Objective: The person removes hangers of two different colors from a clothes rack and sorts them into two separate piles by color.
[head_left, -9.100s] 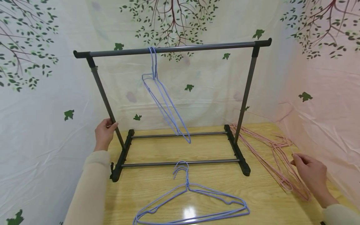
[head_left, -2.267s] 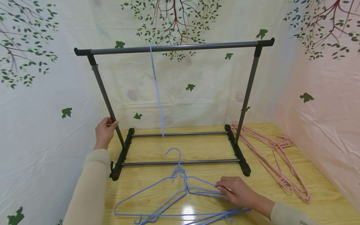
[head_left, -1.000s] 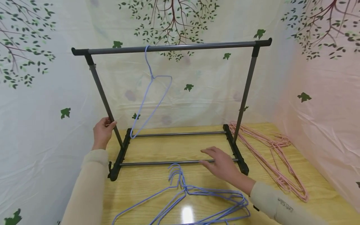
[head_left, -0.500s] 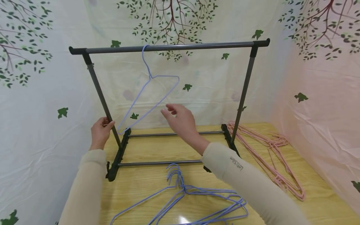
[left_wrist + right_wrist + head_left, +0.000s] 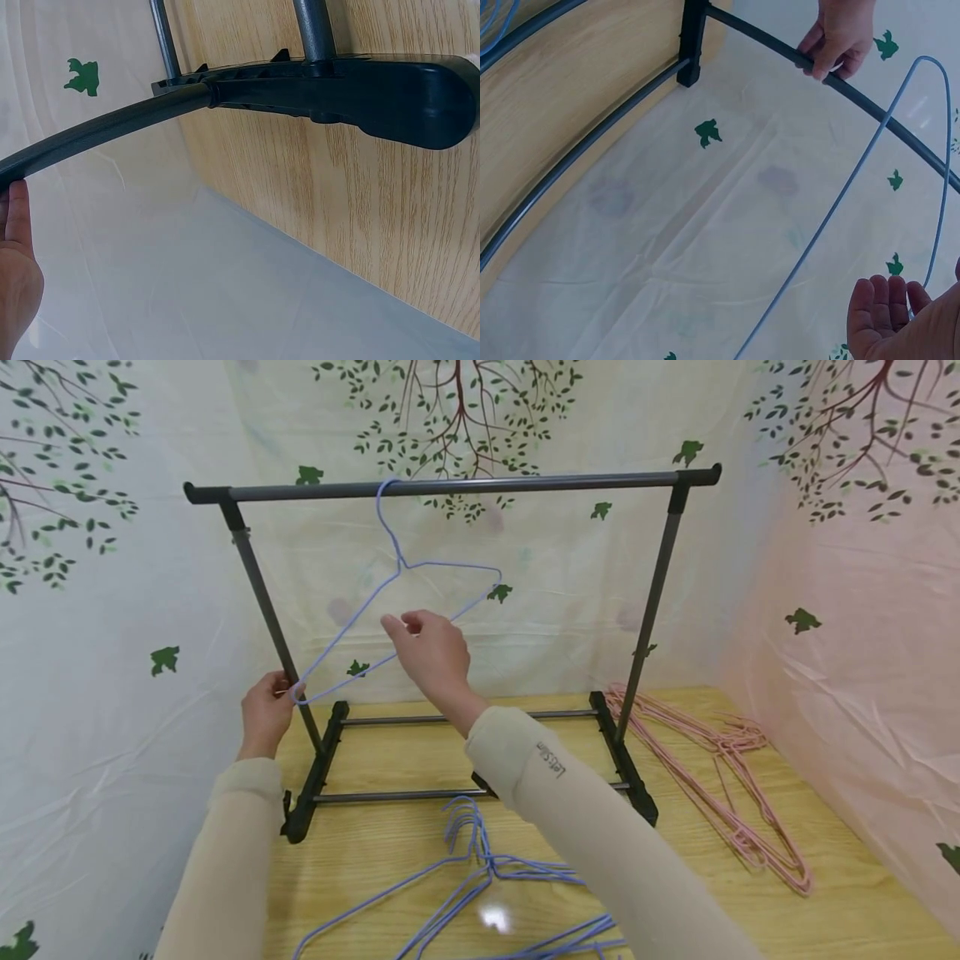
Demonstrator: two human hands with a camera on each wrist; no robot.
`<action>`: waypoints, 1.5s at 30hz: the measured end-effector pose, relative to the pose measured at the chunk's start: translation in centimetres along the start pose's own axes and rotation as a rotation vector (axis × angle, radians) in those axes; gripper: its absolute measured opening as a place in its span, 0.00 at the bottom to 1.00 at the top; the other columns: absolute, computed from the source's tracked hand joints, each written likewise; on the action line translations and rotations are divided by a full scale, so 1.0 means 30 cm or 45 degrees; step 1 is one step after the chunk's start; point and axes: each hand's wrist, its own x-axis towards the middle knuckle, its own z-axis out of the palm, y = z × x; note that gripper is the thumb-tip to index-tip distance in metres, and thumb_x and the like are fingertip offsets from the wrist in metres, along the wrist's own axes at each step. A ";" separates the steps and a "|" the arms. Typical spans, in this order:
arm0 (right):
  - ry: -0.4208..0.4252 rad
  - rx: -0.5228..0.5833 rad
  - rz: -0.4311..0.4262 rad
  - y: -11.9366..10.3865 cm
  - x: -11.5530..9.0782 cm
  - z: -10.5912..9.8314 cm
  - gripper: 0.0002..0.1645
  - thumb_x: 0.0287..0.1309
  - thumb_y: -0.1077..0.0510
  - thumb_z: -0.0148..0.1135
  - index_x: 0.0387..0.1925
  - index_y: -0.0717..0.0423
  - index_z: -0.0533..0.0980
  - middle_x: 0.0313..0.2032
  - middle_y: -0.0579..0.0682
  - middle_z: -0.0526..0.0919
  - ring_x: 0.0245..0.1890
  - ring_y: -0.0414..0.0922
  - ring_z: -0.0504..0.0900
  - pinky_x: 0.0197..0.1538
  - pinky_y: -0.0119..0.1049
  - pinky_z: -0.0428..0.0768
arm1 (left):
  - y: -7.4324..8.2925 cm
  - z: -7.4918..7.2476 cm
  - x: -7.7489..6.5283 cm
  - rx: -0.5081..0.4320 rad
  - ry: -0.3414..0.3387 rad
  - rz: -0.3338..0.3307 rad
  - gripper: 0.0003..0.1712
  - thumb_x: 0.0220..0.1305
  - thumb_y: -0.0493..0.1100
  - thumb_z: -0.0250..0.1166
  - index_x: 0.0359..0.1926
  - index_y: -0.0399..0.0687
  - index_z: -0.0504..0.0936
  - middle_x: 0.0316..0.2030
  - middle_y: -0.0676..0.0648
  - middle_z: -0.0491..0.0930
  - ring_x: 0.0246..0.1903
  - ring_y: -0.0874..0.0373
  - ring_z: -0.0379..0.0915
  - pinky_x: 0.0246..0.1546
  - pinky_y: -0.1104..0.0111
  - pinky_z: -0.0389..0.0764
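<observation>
A blue wire hanger [image 5: 450, 564] hangs by its hook from the top bar of a dark garment rack [image 5: 525, 485], turned partly toward me. In front of its lower wire is my right hand [image 5: 435, 656], with loosely bent fingers; the right wrist view shows the hand [image 5: 900, 322] beside the wire, with no clear grip. My left hand [image 5: 266, 710] pinches the rack's left post [image 5: 262, 597] between thumb and fingers, near the hanger's lower left corner. On the table in front lie several blue hangers [image 5: 442, 906], overlapping, their hooks bunched; my right sleeve covers part of them.
Several pink wire hangers [image 5: 720, 777] lie in a bundle on the wooden table [image 5: 840, 860], right of the rack. The rack's black feet [image 5: 311, 802] stand on the tabletop. Printed cloth [image 5: 862, 693] encloses the back and sides.
Two hangers hung on the bar earlier; one hangs now, and it has turned more face-on. My right hand let go of a hanger on the pile and rose leftward. The left hand stayed.
</observation>
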 end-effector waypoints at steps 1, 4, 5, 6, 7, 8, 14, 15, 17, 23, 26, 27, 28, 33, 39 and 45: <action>-0.005 -0.005 0.000 0.001 0.002 0.003 0.31 0.68 0.34 0.54 0.60 0.49 0.79 0.51 0.43 0.83 0.50 0.42 0.80 0.50 0.42 0.77 | 0.000 0.000 -0.001 -0.004 -0.011 -0.008 0.21 0.72 0.42 0.61 0.57 0.29 0.75 0.52 0.30 0.79 0.52 0.38 0.78 0.45 0.66 0.77; 0.004 -0.024 0.000 0.006 0.009 0.003 0.31 0.68 0.34 0.54 0.60 0.48 0.79 0.50 0.44 0.83 0.50 0.42 0.80 0.50 0.41 0.77 | 0.003 -0.003 -0.003 -0.001 -0.034 -0.037 0.23 0.73 0.44 0.59 0.60 0.29 0.74 0.54 0.30 0.77 0.54 0.38 0.76 0.51 0.56 0.77; 0.010 -0.027 0.005 0.008 0.011 0.001 0.31 0.68 0.34 0.54 0.59 0.48 0.79 0.50 0.44 0.84 0.50 0.42 0.80 0.50 0.41 0.77 | 0.004 -0.004 -0.004 -0.002 -0.044 -0.044 0.24 0.74 0.44 0.59 0.61 0.29 0.73 0.55 0.30 0.77 0.55 0.37 0.75 0.52 0.53 0.76; 0.016 -0.031 0.010 0.011 0.014 -0.001 0.31 0.68 0.34 0.54 0.59 0.49 0.80 0.50 0.44 0.84 0.50 0.42 0.80 0.50 0.41 0.76 | 0.006 -0.005 -0.005 -0.006 -0.051 -0.052 0.24 0.74 0.44 0.58 0.62 0.30 0.72 0.56 0.30 0.76 0.55 0.37 0.75 0.53 0.52 0.76; 0.022 -0.030 0.016 0.014 0.017 -0.004 0.30 0.68 0.34 0.55 0.59 0.49 0.80 0.50 0.44 0.84 0.49 0.42 0.80 0.51 0.41 0.76 | 0.007 -0.006 -0.006 -0.007 -0.059 -0.061 0.25 0.74 0.45 0.58 0.63 0.30 0.72 0.57 0.30 0.76 0.56 0.37 0.74 0.54 0.52 0.76; 0.027 -0.032 0.023 0.015 0.019 -0.008 0.30 0.68 0.34 0.55 0.58 0.49 0.80 0.49 0.44 0.84 0.49 0.42 0.80 0.51 0.41 0.76 | 0.007 -0.007 -0.007 -0.008 -0.063 -0.069 0.26 0.75 0.46 0.57 0.63 0.30 0.71 0.57 0.30 0.75 0.57 0.37 0.74 0.54 0.52 0.75; 0.045 -0.012 0.043 0.046 0.034 -0.043 0.30 0.67 0.35 0.56 0.59 0.49 0.80 0.50 0.44 0.83 0.49 0.42 0.80 0.51 0.41 0.76 | 0.009 -0.009 -0.012 -0.017 -0.083 -0.101 0.26 0.75 0.46 0.57 0.64 0.32 0.71 0.59 0.31 0.74 0.57 0.38 0.73 0.55 0.50 0.75; 0.056 -0.004 0.047 0.056 0.040 -0.052 0.30 0.67 0.35 0.56 0.59 0.50 0.80 0.49 0.44 0.83 0.48 0.42 0.80 0.50 0.41 0.76 | 0.010 -0.008 -0.013 -0.019 -0.083 -0.102 0.26 0.75 0.46 0.57 0.64 0.32 0.71 0.59 0.31 0.75 0.57 0.38 0.73 0.55 0.50 0.75; 0.087 0.000 0.055 0.081 0.054 -0.075 0.30 0.67 0.35 0.57 0.58 0.50 0.80 0.49 0.44 0.84 0.47 0.43 0.80 0.50 0.42 0.76 | 0.010 -0.008 -0.012 -0.024 -0.083 -0.097 0.25 0.74 0.46 0.58 0.63 0.32 0.71 0.58 0.31 0.75 0.57 0.38 0.73 0.55 0.50 0.75; 0.280 0.033 0.099 0.185 0.107 -0.189 0.27 0.67 0.38 0.59 0.56 0.51 0.81 0.49 0.46 0.84 0.47 0.44 0.81 0.50 0.43 0.76 | 0.007 -0.009 -0.006 -0.020 -0.078 -0.075 0.25 0.74 0.46 0.58 0.62 0.31 0.72 0.57 0.31 0.76 0.56 0.38 0.75 0.56 0.50 0.75; 0.417 0.062 0.129 0.245 0.129 -0.271 0.27 0.67 0.40 0.60 0.58 0.51 0.79 0.52 0.48 0.83 0.50 0.45 0.79 0.52 0.43 0.74 | 0.003 -0.010 -0.003 -0.019 -0.068 -0.047 0.24 0.74 0.45 0.59 0.61 0.31 0.73 0.56 0.31 0.77 0.55 0.38 0.76 0.55 0.50 0.75; 0.468 0.066 0.138 0.266 0.136 -0.301 0.27 0.67 0.41 0.60 0.59 0.51 0.79 0.53 0.48 0.82 0.51 0.45 0.79 0.53 0.43 0.74 | 0.003 -0.011 -0.004 -0.016 -0.067 -0.035 0.24 0.74 0.45 0.59 0.61 0.31 0.73 0.56 0.31 0.77 0.55 0.38 0.76 0.55 0.50 0.75; 0.515 0.069 0.152 0.286 0.141 -0.332 0.27 0.67 0.41 0.60 0.60 0.50 0.78 0.54 0.48 0.81 0.53 0.45 0.78 0.54 0.43 0.73 | 0.002 -0.012 -0.003 -0.017 -0.065 -0.023 0.23 0.74 0.44 0.59 0.60 0.31 0.74 0.55 0.30 0.77 0.55 0.37 0.76 0.54 0.50 0.76; 0.798 0.042 0.185 0.379 0.164 -0.482 0.26 0.67 0.43 0.60 0.61 0.50 0.77 0.56 0.49 0.77 0.55 0.45 0.76 0.54 0.42 0.72 | 0.000 -0.021 0.001 0.008 -0.074 0.008 0.22 0.74 0.44 0.58 0.59 0.30 0.74 0.55 0.29 0.76 0.55 0.36 0.75 0.53 0.47 0.75; 0.995 0.009 0.207 0.466 0.174 -0.624 0.28 0.67 0.41 0.60 0.64 0.47 0.74 0.58 0.49 0.71 0.55 0.45 0.72 0.55 0.38 0.70 | 0.000 -0.024 0.009 0.001 -0.098 -0.011 0.24 0.74 0.45 0.58 0.61 0.31 0.73 0.55 0.29 0.76 0.55 0.36 0.75 0.53 0.48 0.76; 0.790 -0.018 0.256 0.550 0.178 -0.728 0.37 0.67 0.38 0.56 0.71 0.49 0.67 0.64 0.51 0.72 0.62 0.46 0.73 0.64 0.39 0.69 | -0.004 -0.042 0.004 -0.011 -0.154 -0.028 0.32 0.74 0.49 0.58 0.69 0.32 0.65 0.58 0.28 0.74 0.58 0.35 0.72 0.56 0.47 0.75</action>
